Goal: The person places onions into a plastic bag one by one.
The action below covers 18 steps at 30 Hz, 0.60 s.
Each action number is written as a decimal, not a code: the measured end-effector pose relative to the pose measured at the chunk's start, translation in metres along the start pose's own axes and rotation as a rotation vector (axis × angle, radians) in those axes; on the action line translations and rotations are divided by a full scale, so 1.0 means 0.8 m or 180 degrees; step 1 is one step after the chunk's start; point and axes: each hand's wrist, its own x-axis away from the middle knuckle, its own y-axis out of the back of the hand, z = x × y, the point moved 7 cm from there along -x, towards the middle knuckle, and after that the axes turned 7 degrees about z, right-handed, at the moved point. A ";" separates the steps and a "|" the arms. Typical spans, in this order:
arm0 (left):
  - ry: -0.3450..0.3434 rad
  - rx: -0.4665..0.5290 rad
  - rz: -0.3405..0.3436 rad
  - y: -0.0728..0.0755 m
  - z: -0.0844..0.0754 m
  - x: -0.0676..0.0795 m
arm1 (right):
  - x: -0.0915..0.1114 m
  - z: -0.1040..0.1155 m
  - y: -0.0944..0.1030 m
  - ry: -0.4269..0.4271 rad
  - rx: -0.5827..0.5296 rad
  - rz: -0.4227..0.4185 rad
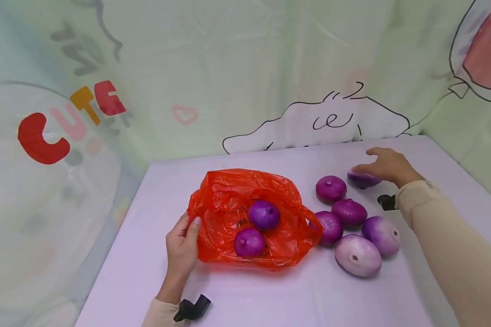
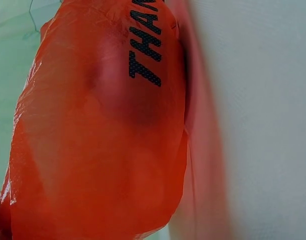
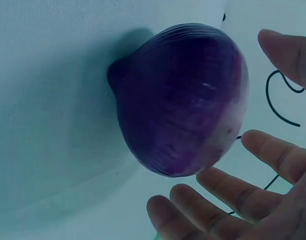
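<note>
My left hand (image 1: pixel 182 247) grips the left rim of a red plastic bag (image 1: pixel 217 231), with the thumb over its edge. The bag lies spread with its mouth up. Inside sit two purple onions, one darker (image 1: pixel 266 214) and one brighter (image 1: pixel 249 242). Black lettering shows on the bag's side (image 2: pixel 93 165) in the left wrist view. At the far right, my right hand (image 1: pixel 388 165) hovers over another onion (image 1: pixel 364 180), fingers spread. In the right wrist view this dark purple onion (image 3: pixel 182 105) rests on the table, the fingertips close to it without closing round it.
Right of the bag, several more onions lie grouped: purple ones (image 1: pixel 330 189) at the back and paler ones (image 1: pixel 358 255) in front. The bag's handle loop (image 1: pixel 313 227) overlaps one onion (image 1: pixel 330 228). A printed curtain (image 1: pixel 245 81) hangs behind the white table (image 1: pixel 245 295).
</note>
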 end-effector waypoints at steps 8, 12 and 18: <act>-0.0020 -0.0005 0.0015 0.002 0.000 -0.006 | -0.015 -0.011 -0.016 0.0026 0.0087 0.0240; -0.0004 0.0013 0.0001 0.003 0.003 -0.008 | -0.017 -0.012 -0.020 0.0041 0.0065 0.0246; 0.0026 0.0052 -0.0048 0.003 0.005 -0.008 | -0.018 -0.009 -0.022 0.0046 0.0069 0.0174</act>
